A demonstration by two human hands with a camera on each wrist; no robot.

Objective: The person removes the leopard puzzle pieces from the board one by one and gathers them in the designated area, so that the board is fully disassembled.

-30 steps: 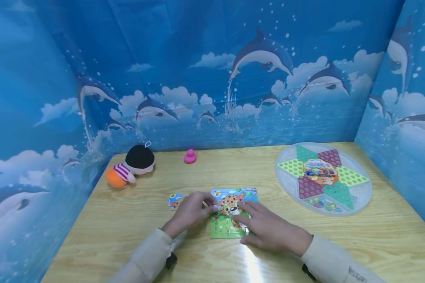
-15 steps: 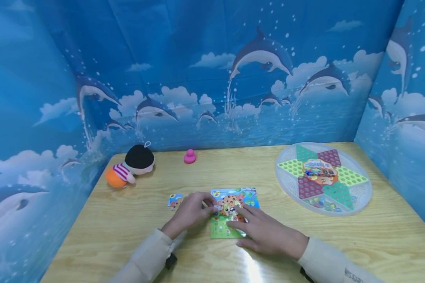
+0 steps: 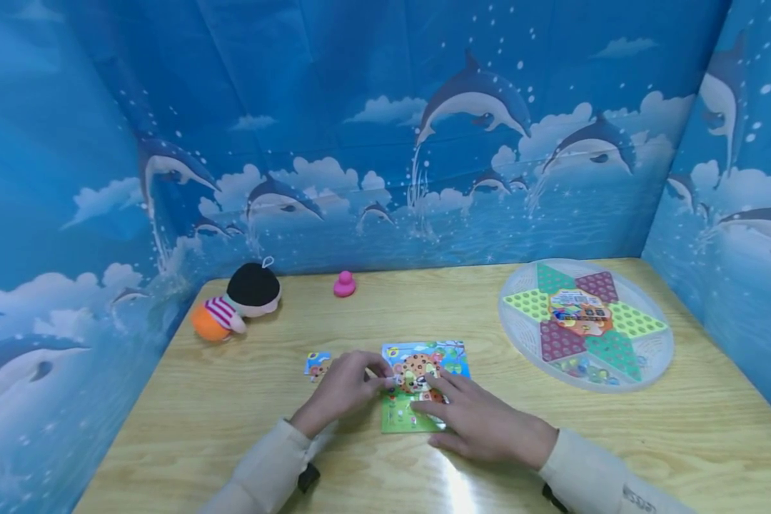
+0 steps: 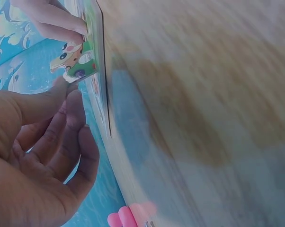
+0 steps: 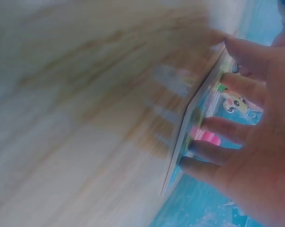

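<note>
A puzzle piece [image 4: 74,61] is pinched by the left hand [image 3: 343,385] over the puzzle board [image 3: 424,385]; fingers of the right hand [image 3: 482,421] are spread flat on its right half.

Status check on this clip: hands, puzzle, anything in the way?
Left hand pinches a puzzle piece at the puzzle board. Right hand lies flat, fingers on the board. One loose piece lies left, nothing blocking.

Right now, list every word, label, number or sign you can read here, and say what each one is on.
None can be read for certain.
Right sleeve cuff: dark lettering, too small and cut off to read.
Chinese checkers board: printed label at its centre, too small to read.
Jigsaw puzzle board: a round yellow mark in its top-left corner, too blurred to read.
Loose puzzle piece: picture only, no text seen.
</note>
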